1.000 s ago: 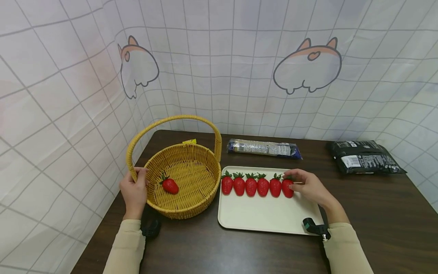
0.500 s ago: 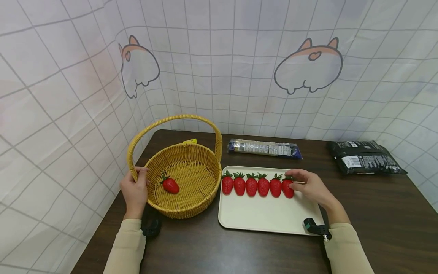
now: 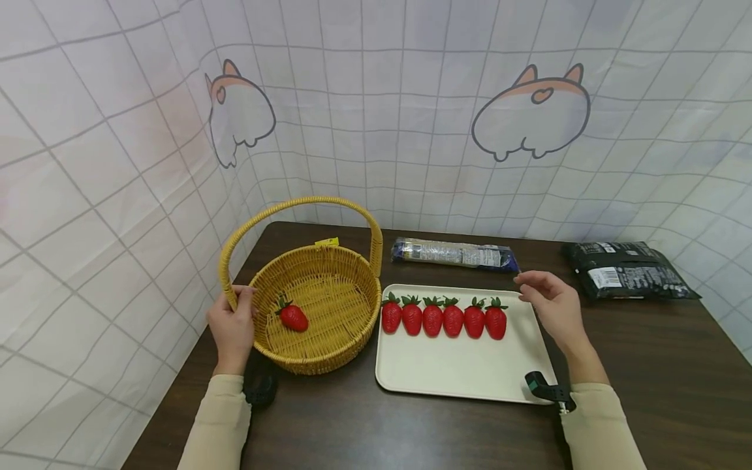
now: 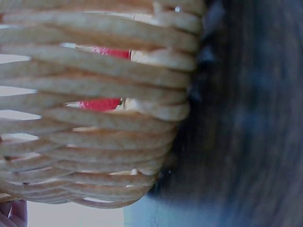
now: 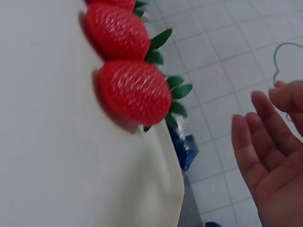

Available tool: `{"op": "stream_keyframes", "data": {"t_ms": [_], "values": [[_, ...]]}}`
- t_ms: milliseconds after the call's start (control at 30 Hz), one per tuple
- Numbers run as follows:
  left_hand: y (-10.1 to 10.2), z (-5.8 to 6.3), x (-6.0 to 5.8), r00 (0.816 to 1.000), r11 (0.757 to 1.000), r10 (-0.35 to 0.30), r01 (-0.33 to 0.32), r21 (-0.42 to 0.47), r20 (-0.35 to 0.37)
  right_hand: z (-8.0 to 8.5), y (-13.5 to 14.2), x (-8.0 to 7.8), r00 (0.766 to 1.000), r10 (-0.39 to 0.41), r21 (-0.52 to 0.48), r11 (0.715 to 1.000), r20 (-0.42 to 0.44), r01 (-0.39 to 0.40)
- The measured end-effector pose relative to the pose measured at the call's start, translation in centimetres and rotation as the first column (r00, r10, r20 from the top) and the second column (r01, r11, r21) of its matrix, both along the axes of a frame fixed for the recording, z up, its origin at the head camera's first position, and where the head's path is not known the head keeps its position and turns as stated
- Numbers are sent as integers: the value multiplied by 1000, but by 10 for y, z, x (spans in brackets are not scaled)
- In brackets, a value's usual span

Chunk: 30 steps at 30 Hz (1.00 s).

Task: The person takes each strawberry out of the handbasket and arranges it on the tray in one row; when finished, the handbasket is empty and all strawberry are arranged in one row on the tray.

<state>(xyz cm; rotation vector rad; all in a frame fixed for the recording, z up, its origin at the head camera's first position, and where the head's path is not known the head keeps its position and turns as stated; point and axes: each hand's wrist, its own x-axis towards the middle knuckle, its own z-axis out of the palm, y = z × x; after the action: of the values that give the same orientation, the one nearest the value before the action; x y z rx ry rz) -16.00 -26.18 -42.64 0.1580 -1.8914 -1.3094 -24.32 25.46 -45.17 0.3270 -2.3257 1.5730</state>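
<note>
A yellow wicker basket (image 3: 337, 307) with a tall arched handle stands at the left of the table. My left hand (image 3: 232, 329) holds its left side, where the handle meets the rim. One strawberry (image 3: 294, 318) lies inside the basket; the left wrist view shows red bits of it through the weave (image 4: 99, 103). To the right, several strawberries form a row along the far part of a cream tray (image 3: 458, 369), leaves pointing away. My right hand (image 3: 555, 312) hovers by the tray's far right corner, apart from the rightmost strawberry (image 3: 496, 323). Its fingers (image 5: 246, 142) are loosely bent around nothing.
Behind the tray lies a long clear-and-blue packet (image 3: 454, 253). A black plastic package (image 3: 628, 269) lies at the back right. A small yellow tag (image 3: 326, 242) shows behind the basket rim. White grid-patterned curtain (image 3: 376, 130) closes off the table's back and sides.
My right hand has let go of the rightmost strawberry and moved up and to the right, off the row. My left hand stays on the basket.
</note>
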Motion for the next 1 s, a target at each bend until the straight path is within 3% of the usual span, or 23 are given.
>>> {"op": "stream_keyframes", "data": {"t_ms": [100,200,333,467,567,633,833,1000], "values": [[0,-1,-1,1000,1000,0,0,10,-1,6,-6,1,999,-13,-54,998,-34,11],[0,-1,-1,1000,1000,1,-1,17,-5,11,-17,3,999,17,-48,999,-40,-19],[1,-2,-1,1000,1000,4,-4,20,-7,19,-43,12,995,101,-7,995,-26,-101],[3,-2,-1,1000,1000,1,0,23,-12,38,-83,29,978,209,32,977,10,-209],[3,-2,-1,1000,1000,-8,8,23,-16,51,-113,40,959,281,46,958,41,-283],[3,-2,-2,1000,1000,-9,10,20,-18,51,-132,42,943,327,46,943,67,-330],[2,-1,-2,1000,1000,-4,4,19,-17,37,-184,32,887,457,35,887,61,-460],[1,1,-1,1000,1000,-10,10,20,-20,42,-225,29,832,552,84,828,60,-555]]}}
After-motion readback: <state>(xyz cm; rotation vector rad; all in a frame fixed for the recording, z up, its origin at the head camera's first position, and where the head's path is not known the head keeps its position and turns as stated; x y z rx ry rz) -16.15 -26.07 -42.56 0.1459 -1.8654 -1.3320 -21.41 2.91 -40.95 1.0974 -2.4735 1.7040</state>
